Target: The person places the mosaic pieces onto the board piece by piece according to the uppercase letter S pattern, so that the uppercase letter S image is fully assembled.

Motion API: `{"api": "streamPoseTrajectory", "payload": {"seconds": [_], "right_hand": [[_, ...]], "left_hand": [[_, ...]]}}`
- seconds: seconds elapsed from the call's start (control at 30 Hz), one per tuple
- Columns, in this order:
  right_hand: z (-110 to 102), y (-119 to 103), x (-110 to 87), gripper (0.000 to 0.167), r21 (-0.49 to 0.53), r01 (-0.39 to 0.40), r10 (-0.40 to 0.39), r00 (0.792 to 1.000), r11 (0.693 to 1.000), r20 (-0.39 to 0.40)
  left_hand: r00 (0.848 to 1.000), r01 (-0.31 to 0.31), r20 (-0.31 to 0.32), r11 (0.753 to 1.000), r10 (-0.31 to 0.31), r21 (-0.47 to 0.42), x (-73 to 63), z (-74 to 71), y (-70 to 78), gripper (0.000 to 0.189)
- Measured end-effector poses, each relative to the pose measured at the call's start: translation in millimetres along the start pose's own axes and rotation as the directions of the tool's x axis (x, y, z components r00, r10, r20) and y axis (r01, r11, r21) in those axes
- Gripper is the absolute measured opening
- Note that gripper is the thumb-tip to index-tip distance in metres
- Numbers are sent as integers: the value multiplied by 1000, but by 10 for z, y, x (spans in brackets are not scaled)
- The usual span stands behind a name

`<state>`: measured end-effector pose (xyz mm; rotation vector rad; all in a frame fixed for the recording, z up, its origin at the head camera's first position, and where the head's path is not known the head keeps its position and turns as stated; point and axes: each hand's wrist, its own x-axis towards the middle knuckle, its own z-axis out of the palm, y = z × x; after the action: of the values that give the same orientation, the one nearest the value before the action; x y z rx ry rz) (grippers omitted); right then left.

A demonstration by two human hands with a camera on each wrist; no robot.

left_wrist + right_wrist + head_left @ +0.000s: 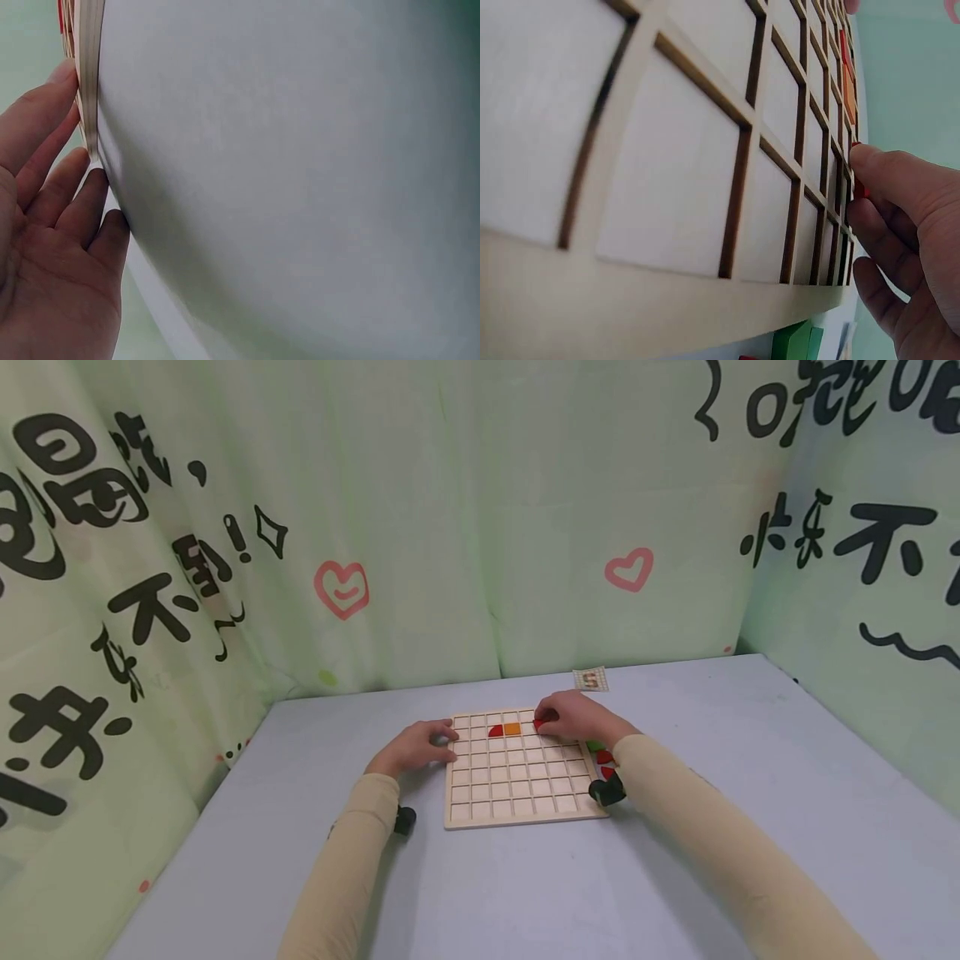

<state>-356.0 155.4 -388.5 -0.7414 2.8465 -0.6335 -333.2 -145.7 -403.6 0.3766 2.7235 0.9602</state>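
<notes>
A wooden grid board with pale square cells lies on the table. My left hand is at its left edge, fingers spread and fairly straight; in the left wrist view the thumb and fingertips touch the board's side. Over the back right cells, my right hand pinches a small red block between thumb and fingers, right at the grid. Much of that block is covered by the fingers. In a back row sit a red piece with a rounded corner and, beside it, an orange square block.
Beyond the board's right edge lie a green block and red blocks, partly hidden by the right forearm. A small printed card lies near the table's back edge. Pale green curtains with black writing surround the table.
</notes>
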Motion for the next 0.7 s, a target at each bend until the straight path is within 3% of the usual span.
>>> {"api": "streamPoseTrajectory", "payload": {"seconds": [0.7], "right_hand": [[92,-91,102,21,-64,98,-99,995,993,-27]], "left_hand": [[1000,12,8,1000,-12,2,-8,-14,15,32]]}}
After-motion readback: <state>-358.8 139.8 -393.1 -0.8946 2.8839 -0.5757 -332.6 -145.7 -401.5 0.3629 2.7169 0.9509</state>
